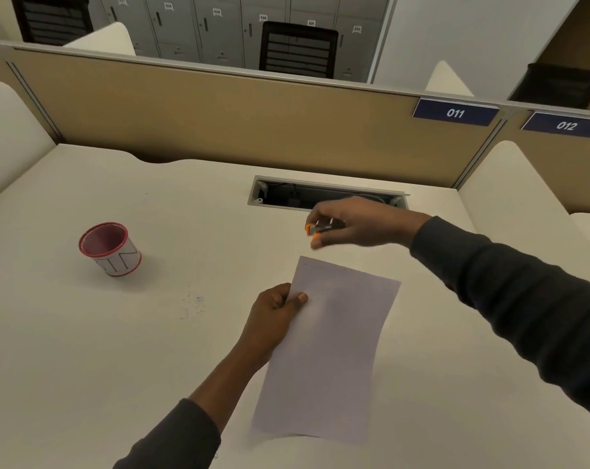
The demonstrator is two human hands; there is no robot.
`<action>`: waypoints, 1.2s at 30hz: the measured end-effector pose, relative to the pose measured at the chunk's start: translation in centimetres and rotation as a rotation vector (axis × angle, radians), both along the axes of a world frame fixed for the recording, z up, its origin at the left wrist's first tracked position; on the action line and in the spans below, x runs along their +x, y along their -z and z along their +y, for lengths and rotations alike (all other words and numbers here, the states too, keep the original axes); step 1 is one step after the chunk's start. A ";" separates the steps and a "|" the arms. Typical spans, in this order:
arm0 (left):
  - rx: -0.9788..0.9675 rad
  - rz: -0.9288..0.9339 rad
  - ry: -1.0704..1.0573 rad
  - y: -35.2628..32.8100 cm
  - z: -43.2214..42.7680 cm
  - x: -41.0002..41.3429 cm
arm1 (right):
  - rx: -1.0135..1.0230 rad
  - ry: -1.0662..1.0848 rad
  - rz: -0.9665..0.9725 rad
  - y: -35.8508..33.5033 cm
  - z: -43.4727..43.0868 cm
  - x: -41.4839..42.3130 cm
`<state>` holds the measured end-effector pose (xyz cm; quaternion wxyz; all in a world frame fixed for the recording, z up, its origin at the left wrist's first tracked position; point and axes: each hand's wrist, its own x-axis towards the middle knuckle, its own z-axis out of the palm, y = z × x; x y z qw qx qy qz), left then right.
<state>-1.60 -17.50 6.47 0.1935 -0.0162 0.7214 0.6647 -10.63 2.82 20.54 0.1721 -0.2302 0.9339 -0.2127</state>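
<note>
A white sheet of paper (330,350) is held just above the cream desk (117,350) at centre. My left hand (273,319) pinches its upper left edge, thumb on top. My right hand (357,223) hovers beyond the sheet's top edge and grips a small stapler (320,227) with a metal body and orange ends. The stapler sits a short way above and clear of the paper's top corner.
A red-rimmed pen cup (109,248) stands at the left of the desk. Small loose staples (193,304) lie scattered left of my left hand. An open cable tray (286,194) is set into the desk behind my right hand. A tan partition (219,120) closes the back.
</note>
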 end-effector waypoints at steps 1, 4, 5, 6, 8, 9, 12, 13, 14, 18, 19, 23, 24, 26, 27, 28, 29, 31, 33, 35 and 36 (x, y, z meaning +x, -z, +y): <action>0.040 -0.022 -0.015 0.2 -0.1 0.0 | -0.130 0.096 -0.041 -0.1 0.6 0.1; 0.112 -0.076 -0.043 0.7 -0.4 -0.2 | -0.400 0.348 -0.122 0.8 2.4 0.9; 0.125 -0.084 -0.047 0.8 -0.4 -0.2 | -0.459 0.411 -0.137 1.2 2.9 1.3; 0.138 -0.091 -0.049 0.8 -0.4 -0.2 | -0.515 0.463 -0.153 1.8 3.4 1.8; 0.152 -0.100 -0.057 0.8 -0.4 -0.3 | -0.639 0.571 -0.222 3.1 4.2 2.6; 0.152 -0.106 -0.062 0.8 -0.3 -0.3 | -0.715 0.633 -0.276 3.6 4.4 3.0; 0.154 -0.119 -0.066 0.9 -0.1 -0.4 | -0.915 0.763 -0.443 5.4 5.2 4.4; 0.155 -0.117 -0.062 1.0 -0.1 -0.4 | -0.959 0.783 -0.470 6.0 5.5 4.9; 0.157 -0.110 -0.059 1.0 -0.1 -0.3 | -0.986 0.807 -0.470 6.5 5.7 5.2; 0.120 -0.076 -0.059 1.4 -0.5 0.0 | -0.904 0.943 -0.339 8.9 6.7 5.3; 0.091 -0.062 -0.067 1.5 -0.7 0.1 | -0.826 0.955 -0.287 9.4 6.7 4.9; -0.053 -0.014 -0.162 2.2 -2.1 0.5 | -0.631 0.906 -0.138 11.2 5.2 2.6; -0.086 -0.010 -0.190 2.4 -2.5 0.7 | -0.629 0.896 -0.119 11.5 4.4 2.0; -0.148 -0.007 -0.236 2.9 -3.3 0.9 | -0.564 0.851 -0.071 12.1 2.2 0.3; -0.176 -0.012 -0.249 3.2 -3.8 0.9 | -0.510 0.816 -0.047 12.5 0.8 -0.8; -0.199 -0.011 -0.259 3.4 -4.3 0.9 | -0.465 0.784 -0.033 12.9 -0.6 -1.9; -0.223 -0.012 -0.271 3.8 -4.8 0.8 | -0.430 0.757 -0.024 13.1 -2.1 -3.2; -0.242 -0.020 -0.310 4.2 -5.7 0.4 | -0.364 0.704 -0.013 14.0 -5.6 -6.1; -0.240 -0.042 -0.332 4.4 -6.2 0.3 | -0.294 0.675 -0.020 14.8 -8.5 -8.7; -0.223 -0.068 -0.338 5.2 -6.9 0.1 | -0.254 0.683 -0.031 15.8 -11.0 -11.3; -0.206 -0.088 -0.342 5.5 -7.2 0.1 | -0.244 0.698 -0.039 16.4 -12.0 -12.5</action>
